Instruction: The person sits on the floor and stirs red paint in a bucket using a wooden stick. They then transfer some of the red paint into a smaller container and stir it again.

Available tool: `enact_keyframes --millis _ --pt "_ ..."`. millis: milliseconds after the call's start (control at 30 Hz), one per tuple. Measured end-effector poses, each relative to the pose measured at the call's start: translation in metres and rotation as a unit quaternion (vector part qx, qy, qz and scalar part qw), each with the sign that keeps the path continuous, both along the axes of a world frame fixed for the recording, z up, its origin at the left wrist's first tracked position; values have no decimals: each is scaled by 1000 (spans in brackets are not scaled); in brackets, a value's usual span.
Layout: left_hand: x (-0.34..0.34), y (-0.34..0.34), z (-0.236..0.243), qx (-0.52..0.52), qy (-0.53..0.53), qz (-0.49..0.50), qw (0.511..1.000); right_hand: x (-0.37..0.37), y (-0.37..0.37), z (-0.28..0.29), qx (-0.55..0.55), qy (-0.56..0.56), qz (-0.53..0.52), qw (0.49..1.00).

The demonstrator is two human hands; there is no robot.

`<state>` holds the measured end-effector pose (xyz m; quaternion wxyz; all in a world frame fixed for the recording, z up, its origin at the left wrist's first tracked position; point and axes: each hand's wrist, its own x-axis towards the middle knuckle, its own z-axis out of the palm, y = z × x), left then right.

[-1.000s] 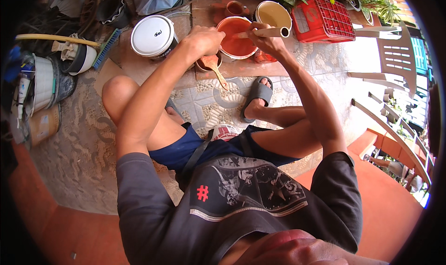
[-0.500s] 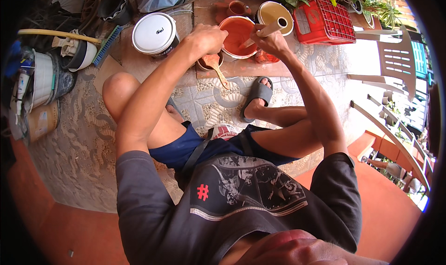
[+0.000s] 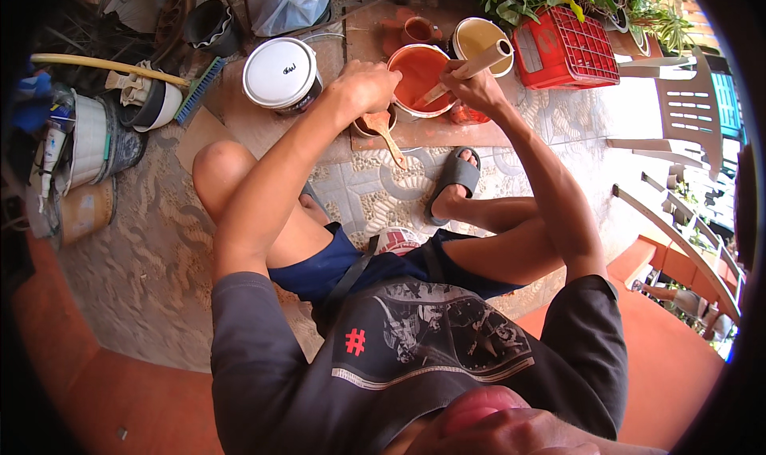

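Note:
My left hand is closed on the left rim of a bucket of orange-red paint. My right hand is wrapped round a pale stirring stick. One end of this stick dips into the paint, while the other points up to the right. Below my left hand, a paintbrush with a wooden handle and orange-stained head lies across a small can. Behind the bucket's right side stands an open pail with tan contents. A smaller orange-smeared container sits under my right hand, partly hidden.
A white-lidded pail stands at left, with a blue scrub brush beyond it. A brown pot is behind the paint. To the right are a red crate and a pale plastic chair. Buckets line the far left.
The whole view has shifted slightly, so things appear farther right and lower. The stick's angle in the paint has changed a little. Both hands keep their holds.

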<state>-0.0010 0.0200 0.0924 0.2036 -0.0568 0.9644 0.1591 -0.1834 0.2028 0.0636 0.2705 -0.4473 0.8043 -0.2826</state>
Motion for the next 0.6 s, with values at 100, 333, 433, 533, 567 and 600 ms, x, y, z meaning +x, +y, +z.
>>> enact_keyframes --millis 100,333,433,533,567,600 --pt "0 1 3 8 2 1 1000 -4 2 2 -39 -78 -38 995" --pt "1 -2 2 33 12 15 999 -7 -1 0 39 98 11 994" --pt "-4 -10 2 25 15 22 999 -16 0 -14 -46 98 99 989" --pt "-3 -2 3 26 0 18 1000 -16 -1 -20 -78 -116 -17 990" --pt "-4 0 5 21 3 18 1000 -15 -2 -21 -90 -111 -31 989" --pt "-6 2 3 12 8 9 1000 -20 -3 -20 -77 -39 -2 996"
